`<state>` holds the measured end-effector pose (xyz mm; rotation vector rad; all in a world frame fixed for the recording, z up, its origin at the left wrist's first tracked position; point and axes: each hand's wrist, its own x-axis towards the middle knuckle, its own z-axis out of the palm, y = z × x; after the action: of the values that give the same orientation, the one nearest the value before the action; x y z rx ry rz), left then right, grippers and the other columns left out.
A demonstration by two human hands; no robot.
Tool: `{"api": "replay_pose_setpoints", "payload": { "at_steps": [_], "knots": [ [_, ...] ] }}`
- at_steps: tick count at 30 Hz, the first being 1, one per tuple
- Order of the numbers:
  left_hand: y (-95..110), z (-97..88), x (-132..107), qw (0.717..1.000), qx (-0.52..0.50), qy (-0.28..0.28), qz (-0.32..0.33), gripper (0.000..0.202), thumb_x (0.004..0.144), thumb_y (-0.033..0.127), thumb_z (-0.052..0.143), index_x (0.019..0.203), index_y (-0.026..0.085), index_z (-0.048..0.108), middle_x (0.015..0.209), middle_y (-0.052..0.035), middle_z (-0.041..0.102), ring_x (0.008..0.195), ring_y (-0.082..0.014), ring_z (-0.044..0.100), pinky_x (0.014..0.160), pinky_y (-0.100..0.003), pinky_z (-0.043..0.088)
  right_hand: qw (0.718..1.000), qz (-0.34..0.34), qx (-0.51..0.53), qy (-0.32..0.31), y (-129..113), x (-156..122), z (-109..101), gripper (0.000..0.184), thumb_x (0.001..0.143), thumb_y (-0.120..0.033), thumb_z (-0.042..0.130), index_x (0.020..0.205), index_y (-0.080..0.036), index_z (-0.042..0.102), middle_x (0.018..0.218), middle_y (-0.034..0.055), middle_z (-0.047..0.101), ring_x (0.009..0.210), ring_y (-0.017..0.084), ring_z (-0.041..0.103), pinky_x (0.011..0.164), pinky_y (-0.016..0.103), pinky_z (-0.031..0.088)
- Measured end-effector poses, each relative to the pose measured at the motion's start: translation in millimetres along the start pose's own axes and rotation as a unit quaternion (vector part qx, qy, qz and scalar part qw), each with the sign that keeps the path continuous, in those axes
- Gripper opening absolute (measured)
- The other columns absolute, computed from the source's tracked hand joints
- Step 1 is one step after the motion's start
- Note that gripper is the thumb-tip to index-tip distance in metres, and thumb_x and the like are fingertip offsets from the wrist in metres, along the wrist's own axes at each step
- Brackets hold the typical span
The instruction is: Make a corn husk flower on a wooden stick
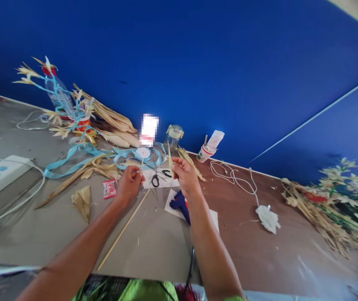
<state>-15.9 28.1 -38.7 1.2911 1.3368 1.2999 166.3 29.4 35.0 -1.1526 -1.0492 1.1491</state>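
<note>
My right hand (183, 173) pinches a pale, pointed strip of corn husk (170, 161) that stands upright between thumb and fingers. To its left, my left hand (130, 184) is closed, thumb against fingertips; a thin pale bit shows above them, too small to name. Between and beyond the hands, black-handled scissors (155, 181) lie on white paper (149, 173). A blue glue gun (181, 205) rests under my right wrist, partly hidden by it. Near my left hand are a red packet (109, 189) and a thin wooden stick (125, 228).
Light-blue ribbon (69, 165) and dried husks (112, 115) spread along the back left, beside husk flowers on blue stems (58, 94). A jar (174, 136), a paper cup (204, 153) and a white cable (233, 177) lie near the wall. At left sits a power strip (6, 175).
</note>
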Motion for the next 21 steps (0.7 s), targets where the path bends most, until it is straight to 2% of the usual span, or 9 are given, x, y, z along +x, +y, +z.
{"api": "replay_pose_setpoints", "payload": {
  "at_steps": [3,5,6,10,11,14,17,21],
  "knots": [
    [-4,0.2,-1,0.997,0.063,-0.039,0.025,0.017,0.08,0.031,0.052,0.093,0.022,0.048,0.068,0.0014,0.066,0.057,-0.0149,0.059,0.058,-0.028,0.043,0.999,0.012,0.036,0.018,2,-1,2,0.034,0.063,-0.028,0.063,0.094,-0.016,0.057,0.057,-0.0082,0.05,0.048,0.007,0.041,0.048,0.022,0.031],
    [-2,-3.2,1,0.995,0.08,-0.027,0.046,0.017,0.081,0.031,0.052,0.095,0.022,0.05,0.07,0.0003,0.067,0.06,-0.0155,0.06,0.06,-0.028,0.044,0.998,0.026,0.06,0.018,5,-2,4,0.033,0.061,-0.024,0.062,0.093,-0.016,0.058,0.059,-0.0073,0.051,0.05,0.008,0.042,0.049,0.022,0.031],
    [0,-5.9,2,0.996,0.073,-0.006,0.053,0.018,0.081,0.031,0.052,0.095,0.022,0.05,0.072,-0.0001,0.067,0.063,-0.0158,0.061,0.061,-0.029,0.045,0.997,0.03,0.075,0.014,6,-2,4,0.033,0.059,-0.022,0.06,0.092,-0.016,0.058,0.061,-0.0066,0.053,0.051,0.008,0.042,0.049,0.022,0.03],
    [10,-16.7,10,0.987,-0.026,0.146,0.054,0.024,0.08,0.035,0.055,0.099,0.022,0.046,0.075,-0.0003,0.066,0.065,-0.0153,0.061,0.061,-0.027,0.046,0.994,0.034,0.105,-0.004,7,-2,4,0.032,0.054,-0.017,0.054,0.085,-0.017,0.062,0.062,-0.006,0.053,0.052,0.008,0.041,0.048,0.022,0.029],
    [12,-17.5,10,0.985,-0.037,0.158,0.052,0.025,0.079,0.035,0.056,0.098,0.022,0.046,0.076,-0.0007,0.066,0.064,-0.0151,0.061,0.059,-0.027,0.046,0.994,0.04,0.104,-0.009,6,-2,4,0.031,0.054,-0.017,0.053,0.083,-0.017,0.062,0.06,-0.0064,0.051,0.051,0.008,0.04,0.048,0.022,0.028],
    [11,-13.5,7,0.993,-0.028,0.109,0.041,0.025,0.079,0.034,0.057,0.1,0.023,0.047,0.075,-0.0005,0.067,0.065,-0.0158,0.061,0.058,-0.026,0.045,0.993,0.06,0.099,-0.016,6,-2,4,0.021,0.056,-0.019,0.055,0.075,-0.018,0.062,0.054,-0.0069,0.048,0.047,0.007,0.036,0.047,0.022,0.028],
    [1,-4.2,1,0.996,0.058,0.027,0.058,0.021,0.081,0.031,0.053,0.1,0.023,0.049,0.076,-0.0011,0.069,0.064,-0.016,0.061,0.062,-0.029,0.046,0.992,0.07,0.104,-0.02,6,-2,6,0.01,0.06,-0.024,0.058,0.069,-0.019,0.059,0.051,-0.0068,0.045,0.046,0.007,0.036,0.046,0.022,0.028],
    [-12,3.7,-2,0.981,0.169,-0.05,0.081,0.015,0.082,0.027,0.048,0.095,0.022,0.053,0.073,-0.0023,0.07,0.069,-0.0192,0.065,0.069,-0.033,0.047,0.993,0.064,0.1,-0.013,9,-3,9,0.013,0.063,-0.029,0.062,0.065,-0.019,0.054,0.05,-0.0073,0.044,0.046,0.007,0.036,0.046,0.021,0.028]
  ]
}}
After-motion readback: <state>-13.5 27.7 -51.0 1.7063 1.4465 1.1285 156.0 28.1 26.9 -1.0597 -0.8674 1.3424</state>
